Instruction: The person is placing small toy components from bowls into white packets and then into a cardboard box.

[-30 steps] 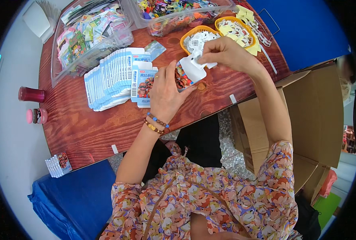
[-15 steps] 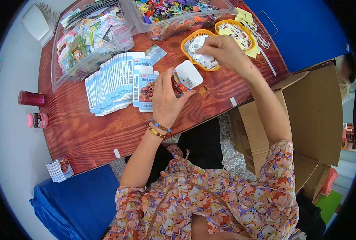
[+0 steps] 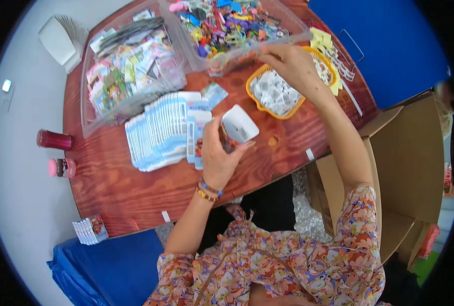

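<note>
While the left hand (image 3: 217, 158) grips an open small white packet (image 3: 239, 124) mouth-up, the right hand (image 3: 289, 65), fingers pinched, reaches the clear plastic bin of colourful trinkets (image 3: 227, 30).

Reddish-brown wooden table (image 3: 135, 188) under my hands, grain visible, bright even light. Pale grey floor (image 3: 17, 168) left of my left hand. Blue sheet (image 3: 109, 270) below-left, near my left elbow; more blue surface (image 3: 390, 46) beyond my right hand. Open cardboard box (image 3: 405, 168) right of my right forearm. Bubble wrap (image 3: 303, 204) on floor under table edge.
</note>
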`<state>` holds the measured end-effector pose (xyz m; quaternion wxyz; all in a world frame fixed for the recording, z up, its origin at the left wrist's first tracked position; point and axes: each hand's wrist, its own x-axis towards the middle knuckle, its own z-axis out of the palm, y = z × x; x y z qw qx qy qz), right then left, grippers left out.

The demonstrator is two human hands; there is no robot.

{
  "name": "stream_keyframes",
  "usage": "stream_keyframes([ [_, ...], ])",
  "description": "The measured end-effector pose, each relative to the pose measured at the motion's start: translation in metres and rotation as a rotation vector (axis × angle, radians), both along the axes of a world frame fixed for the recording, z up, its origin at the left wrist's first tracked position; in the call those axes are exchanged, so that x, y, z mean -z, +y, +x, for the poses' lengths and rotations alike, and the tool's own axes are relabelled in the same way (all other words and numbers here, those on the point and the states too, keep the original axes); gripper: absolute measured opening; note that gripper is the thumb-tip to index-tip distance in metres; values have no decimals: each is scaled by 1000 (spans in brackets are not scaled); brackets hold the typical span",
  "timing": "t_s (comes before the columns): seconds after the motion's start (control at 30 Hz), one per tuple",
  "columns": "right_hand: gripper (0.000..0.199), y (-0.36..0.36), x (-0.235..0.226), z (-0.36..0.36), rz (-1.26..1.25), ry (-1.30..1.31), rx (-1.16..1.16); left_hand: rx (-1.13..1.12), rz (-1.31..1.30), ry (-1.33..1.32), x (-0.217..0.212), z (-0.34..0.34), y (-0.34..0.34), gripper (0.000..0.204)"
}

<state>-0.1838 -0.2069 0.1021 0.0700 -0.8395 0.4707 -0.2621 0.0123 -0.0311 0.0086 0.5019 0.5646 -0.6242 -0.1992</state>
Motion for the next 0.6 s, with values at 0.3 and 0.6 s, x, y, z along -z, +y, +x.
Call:
stream_keyframes([
  [0.3, 35, -130, -5, 52, 276, 248, 261, 104, 110, -87, -2, 2, 8, 83],
  [0.6, 26, -175, 2, 31, 586, -844, -287, 142, 184, -47, -17, 17, 4, 90],
])
